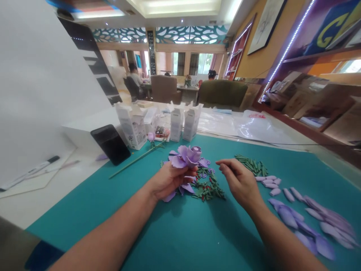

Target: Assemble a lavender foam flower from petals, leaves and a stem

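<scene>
My left hand (172, 178) is closed around the base of a light purple artificial flower (186, 156), its layered petals opening upward above the fingers. To the right of it my right hand (238, 178) hovers over the mat, apart from the flower. Its fingers are curled, thumb and forefinger close together, with nothing visible between them. Loose purple petals (186, 188) lie behind and below the left hand. Between the hands is a heap of small green pieces (210, 190) with bits of red, and a few purple openwork pieces (203, 174) beside it.
On the green mat (197, 241), a flower on a stem (138, 162) lies left. At right are green sticks (252, 165), purple buds (270, 181) and long petals (307, 222). A phone (109, 144) leans near white boxes (132, 126). People sit in the background.
</scene>
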`<state>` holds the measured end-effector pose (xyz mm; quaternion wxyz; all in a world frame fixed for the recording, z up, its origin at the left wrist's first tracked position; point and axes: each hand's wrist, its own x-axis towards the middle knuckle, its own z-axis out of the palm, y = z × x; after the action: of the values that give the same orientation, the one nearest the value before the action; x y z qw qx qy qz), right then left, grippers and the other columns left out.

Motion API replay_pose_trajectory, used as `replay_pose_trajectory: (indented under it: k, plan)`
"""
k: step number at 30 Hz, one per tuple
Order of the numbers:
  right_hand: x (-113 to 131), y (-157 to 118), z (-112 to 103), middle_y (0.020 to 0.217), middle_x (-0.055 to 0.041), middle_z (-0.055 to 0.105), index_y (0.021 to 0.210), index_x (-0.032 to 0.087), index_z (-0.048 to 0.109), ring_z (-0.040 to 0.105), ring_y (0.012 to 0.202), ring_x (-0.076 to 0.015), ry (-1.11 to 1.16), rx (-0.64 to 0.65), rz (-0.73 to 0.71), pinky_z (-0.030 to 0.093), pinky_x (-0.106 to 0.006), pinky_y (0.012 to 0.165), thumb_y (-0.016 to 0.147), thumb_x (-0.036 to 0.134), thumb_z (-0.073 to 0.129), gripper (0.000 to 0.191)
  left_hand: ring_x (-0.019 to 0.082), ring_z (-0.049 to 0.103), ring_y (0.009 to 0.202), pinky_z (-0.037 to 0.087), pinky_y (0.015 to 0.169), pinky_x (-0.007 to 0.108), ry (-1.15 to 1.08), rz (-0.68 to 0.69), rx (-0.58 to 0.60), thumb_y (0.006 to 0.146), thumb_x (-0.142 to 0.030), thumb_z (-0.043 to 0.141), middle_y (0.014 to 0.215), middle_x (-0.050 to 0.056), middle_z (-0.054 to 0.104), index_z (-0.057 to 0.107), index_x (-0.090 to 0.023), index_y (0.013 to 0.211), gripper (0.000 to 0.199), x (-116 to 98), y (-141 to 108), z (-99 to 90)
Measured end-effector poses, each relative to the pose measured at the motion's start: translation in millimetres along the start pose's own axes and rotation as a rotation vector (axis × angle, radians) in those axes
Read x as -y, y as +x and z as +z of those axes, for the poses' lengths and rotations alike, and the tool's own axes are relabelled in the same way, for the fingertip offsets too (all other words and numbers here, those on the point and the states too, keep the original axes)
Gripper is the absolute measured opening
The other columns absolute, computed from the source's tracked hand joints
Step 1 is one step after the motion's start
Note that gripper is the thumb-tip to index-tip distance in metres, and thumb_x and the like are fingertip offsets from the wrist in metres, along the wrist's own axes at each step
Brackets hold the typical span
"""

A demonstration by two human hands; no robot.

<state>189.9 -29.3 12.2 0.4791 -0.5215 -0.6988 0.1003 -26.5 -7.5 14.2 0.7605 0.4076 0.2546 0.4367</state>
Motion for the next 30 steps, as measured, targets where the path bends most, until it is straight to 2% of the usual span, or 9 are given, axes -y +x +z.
replay_pose_trajectory:
  k: [6,15,19,24,30]
  plan:
    - [-1,0,4,0.079,-0.0037,0.066,0.089,0.019,0.068,0.059,0.070,-0.0170,-0.011,0.027,0.006,0.046,-0.028,0.065,0.089,0.033,0.050,0.022,0.015,0.062,0.077,0.049,0.071,0.027,0.000,-0.022,0.017,0.069,-0.026,0.079,0.085,0.008,0.068,0.071,-0.011,0.083,0.023,3,1,-2.6]
    - [-6,-2,10,0.082,-0.0042,0.067,0.088,0.020,0.066,0.062,0.075,-0.0177,-0.025,0.096,-0.002,0.046,-0.028,0.068,0.089,0.028,0.048,0.019,0.014,0.062,0.075,0.050,0.071,0.026,0.016,-0.031,-0.006,0.069,-0.026,0.079,0.087,0.008,0.069,0.071,-0.012,0.085,0.023,1,0,-2.2]
    - [-9,-4,15,0.082,-0.0039,0.067,0.087,0.021,0.066,0.061,0.077,-0.0180,-0.075,0.184,-0.048,0.046,-0.029,0.069,0.089,0.025,0.047,0.019,0.014,0.062,0.075,0.050,0.071,0.026,0.028,-0.039,-0.019,0.069,-0.026,0.079,0.088,0.008,0.069,0.071,-0.011,0.085,0.022,1,1,-3.1]
    - [-16,-11,25,0.087,-0.0051,0.066,0.089,0.022,0.066,0.059,0.084,-0.0200,-0.241,0.329,-0.139,0.046,-0.031,0.072,0.087,0.020,0.050,0.016,0.014,0.062,0.074,0.050,0.071,0.027,0.021,-0.035,-0.027,0.069,-0.024,0.078,0.089,0.008,0.069,0.071,-0.012,0.086,0.022,2,1,-4.1]
    - [-23,-16,32,0.090,-0.0058,0.065,0.091,0.022,0.066,0.057,0.086,-0.0215,-0.359,0.411,-0.168,0.045,-0.034,0.075,0.088,0.019,0.051,0.016,0.015,0.062,0.074,0.049,0.070,0.027,0.026,-0.025,-0.029,0.067,-0.026,0.080,0.087,0.007,0.069,0.071,-0.012,0.087,0.026,1,0,-3.4]
